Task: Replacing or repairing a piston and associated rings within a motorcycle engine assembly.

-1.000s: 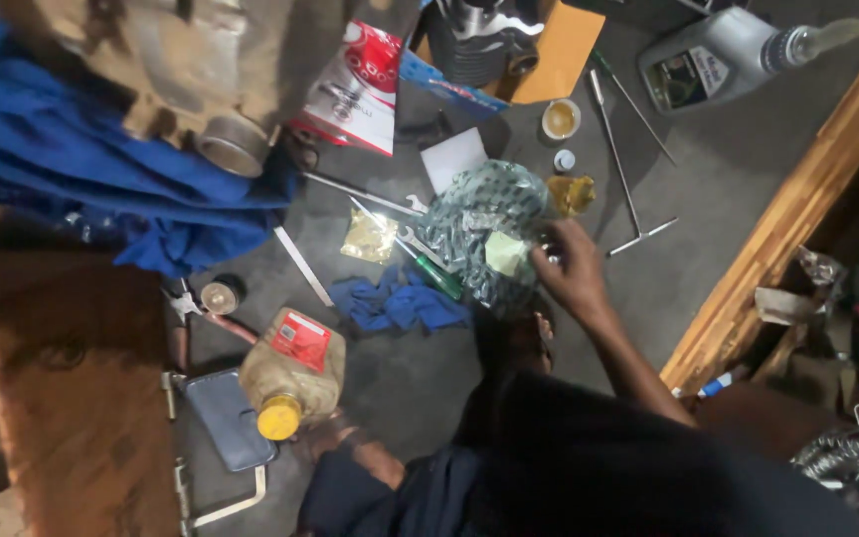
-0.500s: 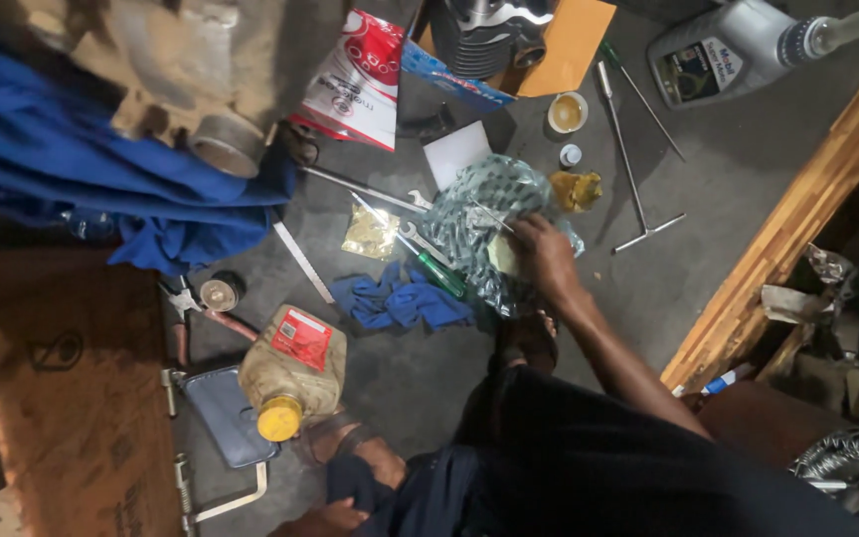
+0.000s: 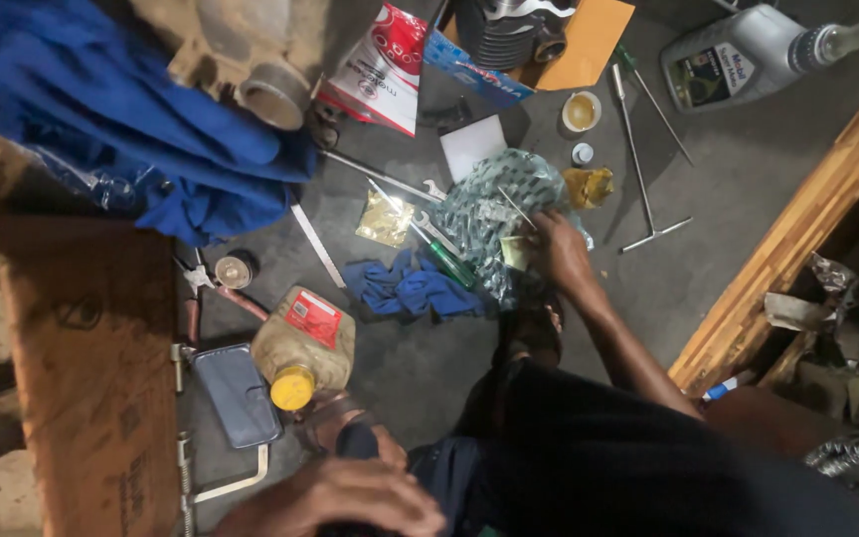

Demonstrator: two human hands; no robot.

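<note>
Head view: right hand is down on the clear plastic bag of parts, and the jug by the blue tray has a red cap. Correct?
Not quite. In the head view the jug's cap is yellow, not red. The right hand is on the clear plastic bag, and the jug lies beside the blue tray.

Two oil bottles [image 3: 302,345], two hands [image 3: 561,249]

The crinkled plastic bag [image 3: 494,214] under the right hand [image 3: 561,254] looks glossy and clear. The blue rag [image 3: 410,288] is soft matt cloth, the T-handle wrench [image 3: 638,164] bare metal. The floor [image 3: 748,169] is dull, rough concrete; the beam [image 3: 797,239] is grained wood.
</note>
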